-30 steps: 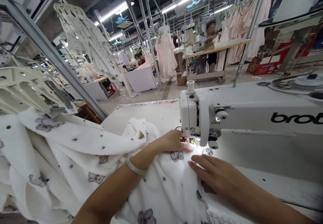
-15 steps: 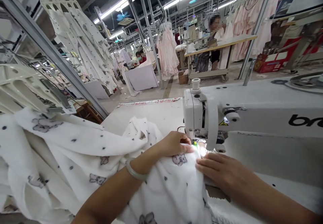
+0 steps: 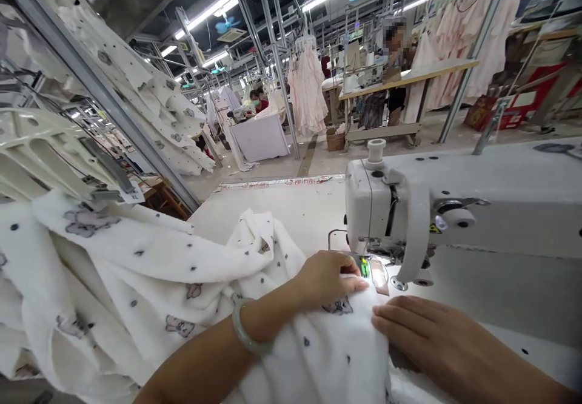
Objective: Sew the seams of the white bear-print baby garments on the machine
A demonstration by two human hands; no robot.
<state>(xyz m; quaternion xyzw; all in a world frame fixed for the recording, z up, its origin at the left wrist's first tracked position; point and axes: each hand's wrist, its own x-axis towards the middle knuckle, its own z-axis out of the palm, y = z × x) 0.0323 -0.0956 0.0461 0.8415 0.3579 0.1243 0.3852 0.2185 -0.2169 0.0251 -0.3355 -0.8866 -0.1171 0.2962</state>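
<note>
White plush fabric printed with small grey bears and dark specks lies across my lap side and up to the sewing machine. My left hand, wearing a pale bangle, pinches the fabric's upper edge just left of the presser foot. On the fabric's right edge rest the outstretched fingers of my right hand; its thumb is hidden. A small bright green piece shows by the lit needle area, between machine head and cloth.
A hanger clamp holds more of the bear-print cloth at left, beside a slanting metal post. The white tabletop stretches behind. Farther off are pink garments, a person at a workbench and red boxes.
The machine and both hands now appear farther right and lower as the view shifts. My right hand sits slightly farther from the needle area, where the green piece shows more clearly.
</note>
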